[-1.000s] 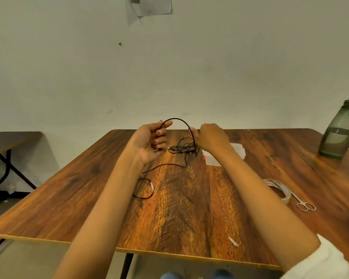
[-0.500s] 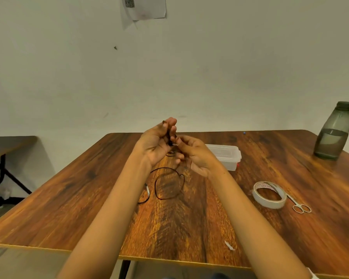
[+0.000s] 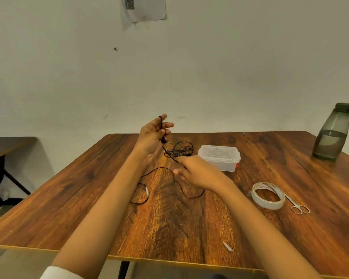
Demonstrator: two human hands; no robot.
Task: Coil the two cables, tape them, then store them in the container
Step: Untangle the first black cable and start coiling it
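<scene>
Curled fingers of the left hand (image 3: 151,137) hold the black cable (image 3: 157,169) in a loose grip at 11 o'clock; the right hand (image 3: 197,174) pinches it just below. Slack trailing on the table (image 3: 189,228) toward 7 could snag the second cable (image 3: 181,151), tangled at 12 beside the container (image 3: 218,165)

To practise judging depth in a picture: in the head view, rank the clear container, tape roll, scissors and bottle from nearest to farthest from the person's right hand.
From the right hand, which pinches the cable:
1. Container, just beyond the hand.
2. Tape roll, to the hand's right.
3. Scissors, right of the tape roll.
4. Bottle, at the far right corner.
</scene>
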